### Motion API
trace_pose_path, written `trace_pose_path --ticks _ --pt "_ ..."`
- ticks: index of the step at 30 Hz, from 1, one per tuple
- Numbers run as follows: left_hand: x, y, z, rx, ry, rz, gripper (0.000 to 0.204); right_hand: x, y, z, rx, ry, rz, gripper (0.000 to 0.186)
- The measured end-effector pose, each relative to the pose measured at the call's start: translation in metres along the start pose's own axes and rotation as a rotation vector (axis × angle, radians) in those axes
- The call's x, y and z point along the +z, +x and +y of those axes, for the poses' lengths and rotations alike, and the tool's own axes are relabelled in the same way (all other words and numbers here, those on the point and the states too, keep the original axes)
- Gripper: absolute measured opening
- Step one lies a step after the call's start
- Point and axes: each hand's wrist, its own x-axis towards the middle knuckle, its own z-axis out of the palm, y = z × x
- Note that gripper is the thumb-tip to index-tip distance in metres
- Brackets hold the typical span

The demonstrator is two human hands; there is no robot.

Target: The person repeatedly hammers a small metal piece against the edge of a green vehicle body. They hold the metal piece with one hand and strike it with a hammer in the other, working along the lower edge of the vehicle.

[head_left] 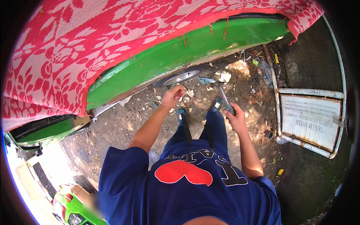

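My right hand is wrapped round the dark grip of a hammer. Its metal shaft points away from me, and the head hangs over the littered ground. My left hand is held out with curled fingers, just in front of a wheel; whatever may be in it is hidden. That wheel belongs to a green car, whose side runs across the view ahead of me. A red and pale floral cloth drapes over the car's top.
Pale broken chips and a crumpled blue scrap lie on the dirt near my feet. On the right stands a sign in a white pipe frame. A short dark pipe piece lies beside it. Another green vehicle is at lower left.
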Motion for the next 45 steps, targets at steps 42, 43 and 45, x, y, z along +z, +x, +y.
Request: trace_pose_path --ticks 42,43,45 --pt "0.071 0.128 -0.044 -0.026 0.466 -0.069 0.015 0.084 0.054 0.021 -0.134 0.050 0.120 0.051" --pt "0.073 0.127 -0.043 -0.038 0.473 -0.086 0.016 0.084 0.059 0.017 -0.110 -0.004 0.061 0.051" --pt "0.077 0.125 -0.041 -0.058 0.487 -0.119 0.016 0.089 0.057 0.039 -0.097 0.081 0.109 0.050"
